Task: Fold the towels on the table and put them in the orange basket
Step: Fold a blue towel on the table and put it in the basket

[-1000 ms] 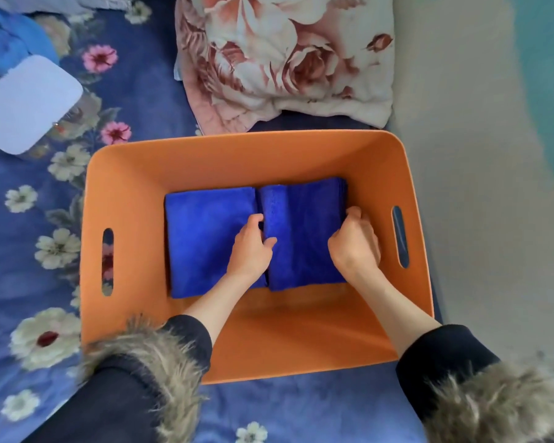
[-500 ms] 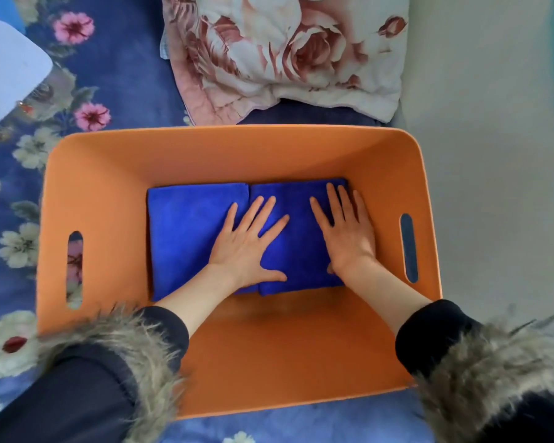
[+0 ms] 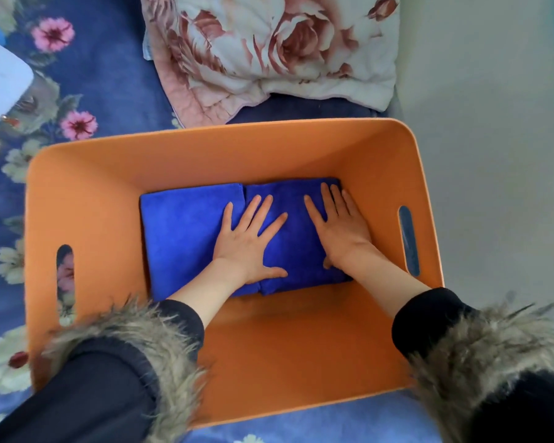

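Your left hand [image 3: 248, 243] and right hand [image 3: 339, 228] lie flat, fingers spread, pressing on two folded blue terry towels: the left towel [image 3: 183, 231] and the right towel [image 3: 296, 251] sit side by side, touching, on the floor of the rectangular orange basket [image 3: 115, 174]

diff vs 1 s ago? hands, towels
Both hands uncurled: the left hand and right hand gripped the right towel at its edges, and now lie flat, fingers spread, pressing it. Unchanged: the left towel and right towel side by side in the orange basket.
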Available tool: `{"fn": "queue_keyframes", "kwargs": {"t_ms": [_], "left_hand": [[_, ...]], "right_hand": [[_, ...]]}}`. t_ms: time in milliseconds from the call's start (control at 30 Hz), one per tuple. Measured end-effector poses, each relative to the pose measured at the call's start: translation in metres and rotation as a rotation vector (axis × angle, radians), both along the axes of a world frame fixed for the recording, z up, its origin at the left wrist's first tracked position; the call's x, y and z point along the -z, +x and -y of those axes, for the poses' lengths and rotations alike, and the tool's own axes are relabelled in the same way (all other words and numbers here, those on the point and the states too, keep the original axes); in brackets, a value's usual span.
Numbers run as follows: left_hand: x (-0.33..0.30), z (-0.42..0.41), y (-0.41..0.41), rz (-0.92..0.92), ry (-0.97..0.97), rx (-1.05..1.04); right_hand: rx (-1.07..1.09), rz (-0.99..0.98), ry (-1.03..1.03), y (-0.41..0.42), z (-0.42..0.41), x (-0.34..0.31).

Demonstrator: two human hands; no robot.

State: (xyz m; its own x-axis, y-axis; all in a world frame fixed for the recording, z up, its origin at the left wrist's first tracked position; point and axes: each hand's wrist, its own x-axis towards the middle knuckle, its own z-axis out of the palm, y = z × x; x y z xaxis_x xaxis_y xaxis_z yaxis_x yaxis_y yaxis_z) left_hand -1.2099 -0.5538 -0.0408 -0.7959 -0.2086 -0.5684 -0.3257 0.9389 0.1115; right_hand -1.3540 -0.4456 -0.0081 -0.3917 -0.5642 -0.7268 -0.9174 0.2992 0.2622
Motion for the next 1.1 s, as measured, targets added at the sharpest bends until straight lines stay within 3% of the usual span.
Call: {"fn": "queue_keyframes", "kwargs": {"t_ms": [100,200,333,633,900,1100], "left_hand": [[-0.021,0.005,-0.004,0.061,0.091,-0.023],[-0.047,0.004,0.005,-0.011,0.191,-0.123],[-0.093,-0.004,0.032,-0.107,0.157,-0.198],[-0.220,-0.038,0.072,-0.472,0.291,-0.328],[-0.305,-0.108,0.118,-0.548,0.487,-0.076],[-0.342,-0.188,0.152,-0.527,0.608,0.368]], "right_hand": [[0.127,0.113,-0.114,0.007,-0.006,-0.015],[0.282,0.208,-0.266,0.022,-0.020,-0.038],[0.496,0.279,-0.440,0.045,-0.036,-0.082],[0.692,0.164,-0.859,0.107,-0.091,-0.216],[0.916,-0.100,-0.948,0.212,-0.190,-0.303],[1.212,-0.322,-0.954,0.314,-0.269,-0.340]]}}
